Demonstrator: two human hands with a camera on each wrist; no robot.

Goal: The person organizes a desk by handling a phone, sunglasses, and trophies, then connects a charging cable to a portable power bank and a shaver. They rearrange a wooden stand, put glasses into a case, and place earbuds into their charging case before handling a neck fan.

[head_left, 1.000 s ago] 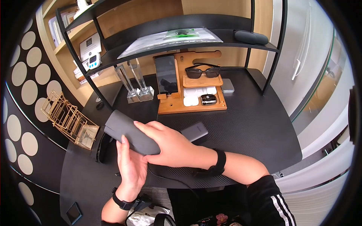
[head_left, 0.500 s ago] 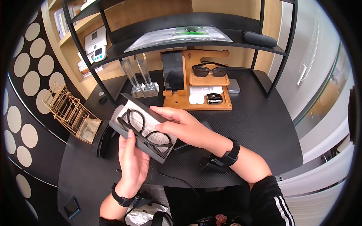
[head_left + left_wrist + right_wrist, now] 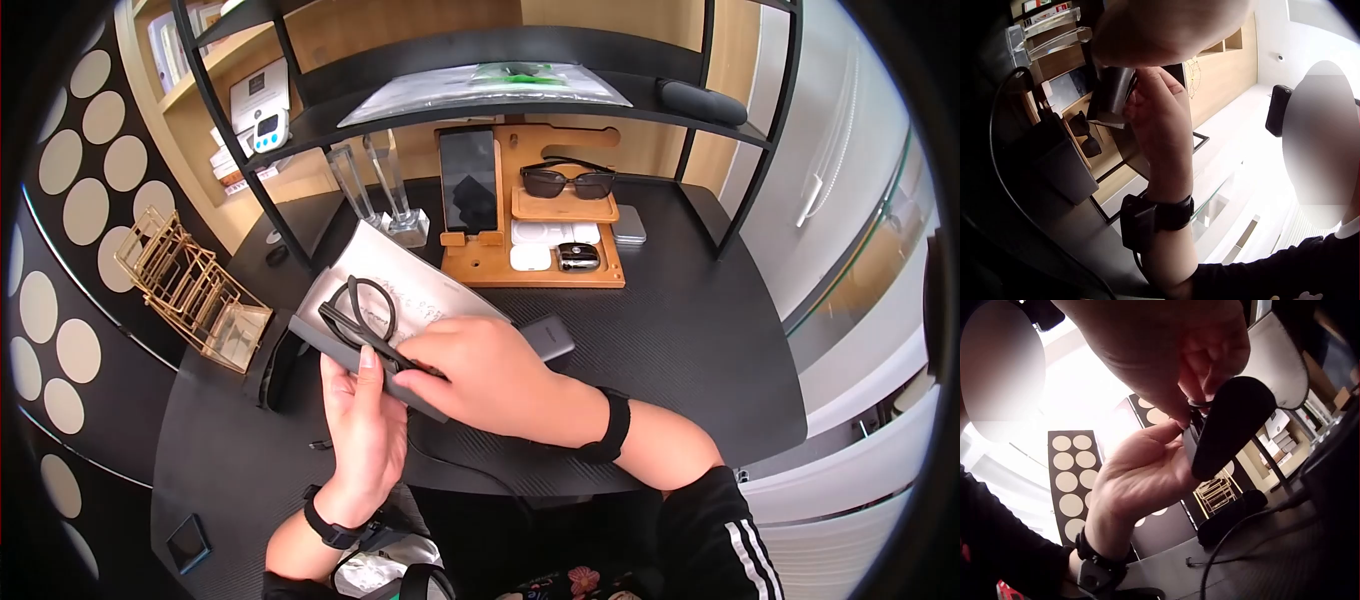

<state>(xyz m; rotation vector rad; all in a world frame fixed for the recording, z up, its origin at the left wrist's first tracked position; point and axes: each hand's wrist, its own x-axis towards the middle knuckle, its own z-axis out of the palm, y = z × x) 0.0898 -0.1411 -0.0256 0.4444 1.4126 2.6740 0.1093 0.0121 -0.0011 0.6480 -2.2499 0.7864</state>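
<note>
In the head view an opened grey glasses case with a pale lining is held above the desk. The left hand grips its near side from below, thumb on the rim. Black-framed glasses lie partly in the case, and the right hand pinches their right part, which its fingers hide. The right wrist view shows the case's dark end between the left hand and the right hand.
Behind the hands a wooden stand carries a phone, sunglasses and small items. A power bank lies right of the case, a gold wire rack and a black case to its left. A black shelf spans the back.
The closed case was turned and opened, showing the glasses inside. Its lid has since swung wider, and the right hand has moved from the lid onto the glasses, raising them slightly.
</note>
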